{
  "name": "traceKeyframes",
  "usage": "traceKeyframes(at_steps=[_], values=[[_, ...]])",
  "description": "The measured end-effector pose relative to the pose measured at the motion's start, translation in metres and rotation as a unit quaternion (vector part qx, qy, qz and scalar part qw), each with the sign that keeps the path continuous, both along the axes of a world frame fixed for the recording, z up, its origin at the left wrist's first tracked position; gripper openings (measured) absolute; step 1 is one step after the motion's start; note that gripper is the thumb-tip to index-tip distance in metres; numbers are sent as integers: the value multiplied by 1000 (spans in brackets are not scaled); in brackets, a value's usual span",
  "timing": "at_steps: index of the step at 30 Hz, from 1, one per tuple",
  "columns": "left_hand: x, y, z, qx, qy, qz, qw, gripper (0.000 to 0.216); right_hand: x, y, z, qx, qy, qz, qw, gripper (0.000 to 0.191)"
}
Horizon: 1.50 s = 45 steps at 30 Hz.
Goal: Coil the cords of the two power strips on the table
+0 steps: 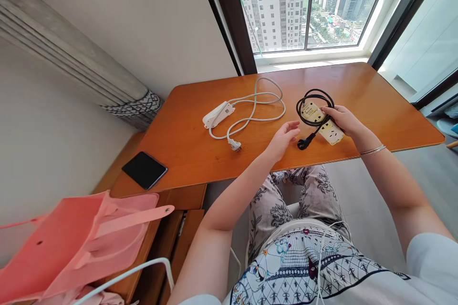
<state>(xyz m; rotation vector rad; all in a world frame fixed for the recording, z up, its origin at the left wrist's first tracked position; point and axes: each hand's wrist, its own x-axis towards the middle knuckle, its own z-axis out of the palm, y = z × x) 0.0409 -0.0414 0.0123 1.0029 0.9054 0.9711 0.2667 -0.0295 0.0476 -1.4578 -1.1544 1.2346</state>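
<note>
My right hand [341, 118] grips a yellowed white power strip [331, 133] and the black cord [297, 110] looped over it, thumb and fingers at the strip's far side. The cord's black plug [303, 144] hangs at the near left end of the coil. My left hand [284, 139] is just left of the plug, fingers stretched toward the coil and holding nothing. Further left on the table lies a second, white power strip [222, 112]. Its white cord [257, 119] spreads in loose loops, and its white plug [234, 144] rests near the front.
The orange-brown wooden table [193, 167] stands before a window [275, 5]. A black tablet [144, 170] lies at its left corner. Below left are a pink bag [67, 243] and a wooden drawer unit [186, 243]. A tied grey curtain [89, 66] hangs along the left wall.
</note>
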Motion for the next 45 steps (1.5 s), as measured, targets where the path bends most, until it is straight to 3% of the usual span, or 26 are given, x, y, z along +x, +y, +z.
traceKeyframes(at_steps=[2, 7, 12, 15, 18, 21, 24, 28, 31, 34, 36, 39, 41, 45], values=[[4, -1, -6, 19, 17, -6, 1000, 39, -2, 2, -6, -35, 43, -28, 998, 21], [13, 0, -16, 27, 51, -13, 998, 91, -5, 1, -15, -85, 80, -42, 992, 18], [19, 6, -23, 65, 93, -19, 993, 108, 5, 16, -18, -125, 38, 2, 991, 17], [24, 10, -30, 76, 92, 31, 992, 100, 14, 30, -18, -151, 0, 47, 987, 18], [25, 21, -35, 93, 92, 101, 986, 77, 20, 44, -18, -153, -29, 108, 982, 20], [23, 41, -37, 110, 107, 132, 979, 61, 22, 57, -16, -157, -52, 183, 969, 21], [19, 62, -35, 125, 146, 110, 975, 46, 19, 70, -14, -146, -85, 243, 955, 26], [15, 78, -29, 168, 206, 45, 963, 36, 6, 78, -12, -38, -237, 250, 938, 31], [14, 76, -27, 174, 217, 43, 959, 34, -4, 64, -12, 89, -415, 169, 889, 36], [12, 70, -30, 178, 190, 64, 963, 34, -9, 26, -15, 211, -496, 58, 840, 42], [12, 68, -33, 177, 176, 79, 965, 34, -8, -7, -19, 218, -504, 51, 834, 41], [12, 69, -38, 159, 159, 92, 970, 35, -8, -51, -28, 189, -527, 59, 826, 64], [12, 71, -42, 147, 149, 98, 973, 35, -8, -69, -34, 169, -527, 59, 830, 69], [9, 74, -46, 134, 148, 94, 975, 29, -6, -73, -35, 154, -514, 24, 844, 36]])
